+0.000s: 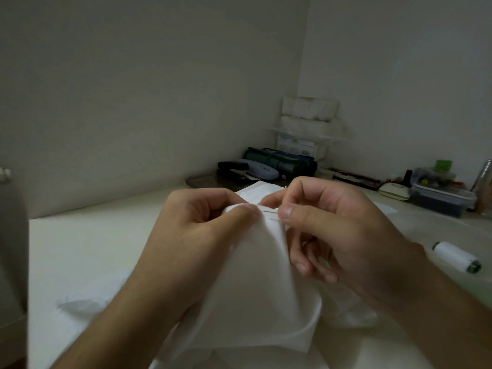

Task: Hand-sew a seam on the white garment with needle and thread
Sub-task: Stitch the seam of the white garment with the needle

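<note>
1. Right hand (332, 230): your thumb and forefinger pinch the needle (269, 212); the other fingers curl loosely beneath, holding nothing that shows.
2. Left hand (202, 225): your thumb and fingers pinch a raised fold of the white garment (255, 283), just beside the needle's point.
3. Needle: a short length of bright metal shows between your two thumbs, lying nearly level across the fold. Whether the point has entered the cloth cannot be told.
4. White garment: bunched up over your left fingers at the near middle of the table (87, 249), draping down toward you; its far edge lies flat behind your hands.
5. Thread: too fine to make out at the needle. A spool of white thread (456, 257) lies on its side at your right, well apart from the work.
6. Step in hand, by judgement: a stitch is being taken, the needle set to the fold at the seam line.
7. Next move, by judgement: you will need to push the needle through the fold, shift your pinch to its emerging point and draw the thread taut, keeping the left pinch firm so the layers do not slip.
8. Background stock: a clear lidded box (442, 198), a dark rolled case (282, 162) and stacked white packs (310, 113) in the far corner.
</note>
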{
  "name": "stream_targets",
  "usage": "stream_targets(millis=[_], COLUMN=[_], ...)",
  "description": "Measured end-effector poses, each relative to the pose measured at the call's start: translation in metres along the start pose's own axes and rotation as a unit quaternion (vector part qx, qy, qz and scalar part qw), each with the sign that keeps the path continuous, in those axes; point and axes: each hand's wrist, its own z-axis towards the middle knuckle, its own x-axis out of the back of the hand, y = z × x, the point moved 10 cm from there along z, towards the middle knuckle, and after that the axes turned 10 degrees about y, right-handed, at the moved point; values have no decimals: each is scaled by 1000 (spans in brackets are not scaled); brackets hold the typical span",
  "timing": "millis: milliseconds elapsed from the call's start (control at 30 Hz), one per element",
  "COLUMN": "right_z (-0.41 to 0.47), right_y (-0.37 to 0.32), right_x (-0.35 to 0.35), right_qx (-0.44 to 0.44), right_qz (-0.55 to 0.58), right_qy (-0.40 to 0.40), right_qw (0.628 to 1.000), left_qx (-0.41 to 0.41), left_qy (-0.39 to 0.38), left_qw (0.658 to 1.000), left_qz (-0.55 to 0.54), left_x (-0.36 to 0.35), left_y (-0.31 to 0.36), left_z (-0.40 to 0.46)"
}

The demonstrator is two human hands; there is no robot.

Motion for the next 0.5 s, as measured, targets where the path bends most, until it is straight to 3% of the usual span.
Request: stream_targets(millis=[333,500], right_z=[0,1], right_y=[5,6], right_x=[-7,-4], right_qx=[-31,-46], right_qz=[-15,7], right_qy=[-61,-42], right_qw=[998,998], left_qx=[-7,12], left_qy=[14,8], left_qw=[1000,1000], left_qz=[-10,-27], left_x=[5,4], left_y=[2,-1], left_z=[0,1])
